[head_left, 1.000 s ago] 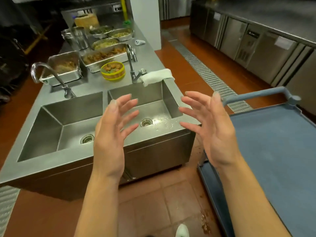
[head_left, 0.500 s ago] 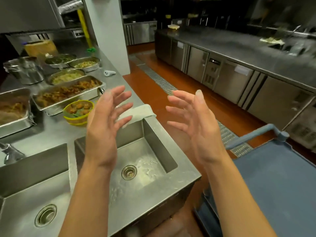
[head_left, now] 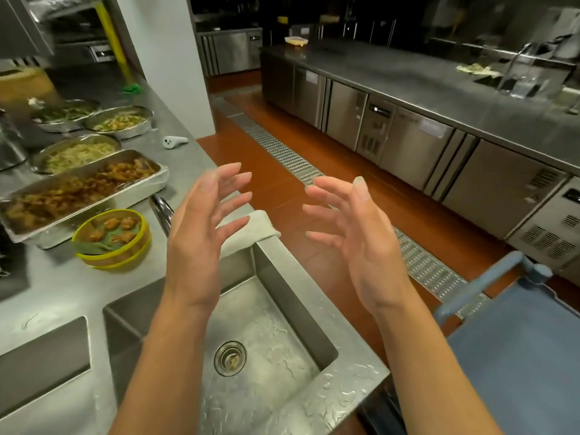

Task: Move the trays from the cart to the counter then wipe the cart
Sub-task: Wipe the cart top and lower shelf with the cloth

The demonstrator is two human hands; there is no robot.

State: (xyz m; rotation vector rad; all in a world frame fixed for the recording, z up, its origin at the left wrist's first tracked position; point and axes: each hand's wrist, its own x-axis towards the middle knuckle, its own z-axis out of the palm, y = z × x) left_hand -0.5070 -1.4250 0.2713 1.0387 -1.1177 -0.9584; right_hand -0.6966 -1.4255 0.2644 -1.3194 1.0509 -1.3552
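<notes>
- Counter (head_left: 78, 287): brushed steel, matte grey, running along the left of the view; two rectangular sinks are sitting sunk into it.
- Right sink (head_left: 282, 312): steel walls, round drain at the bottom, water beading on its floor and on its near rim.
- Long tray (head_left: 81, 193): rectangular shiny metal, holding brown glazed pieces of food under clear film; it is resting on the counter behind the sinks.
- Three round metal pans (head_left: 75, 153) are standing further back on the counter, holding pale and green food.
- Yellow-rimmed round basket (head_left: 110, 238) is sitting just in front of the long tray, holding small brown pieces on a green leaf.
- Folded pale cloth (head_left: 257, 227) is lying over the far rim of the right sink; a curved chrome tap (head_left: 161, 211) is showing beside the left hand.
- Cart (head_left: 518, 356): flat blue-grey top with a raised lip and a rounded tubular handle, standing at lower right, apart from the counter; no trays are showing on the visible part.
- Left hand (head_left: 201, 237): raised over the sink, fingers spread and slightly bent, palm facing right, holding nothing and touching nothing.
- Right hand (head_left: 361, 237): raised level with the left one, fingers spread and slightly bent, palm facing left, holding nothing.
- Both forearms are reaching up from the bottom edge, bare, palms facing each other with a clear gap between them.
- Floor (head_left: 282, 171): red-brown tiles with a metal drain grate running down the aisle.
</notes>
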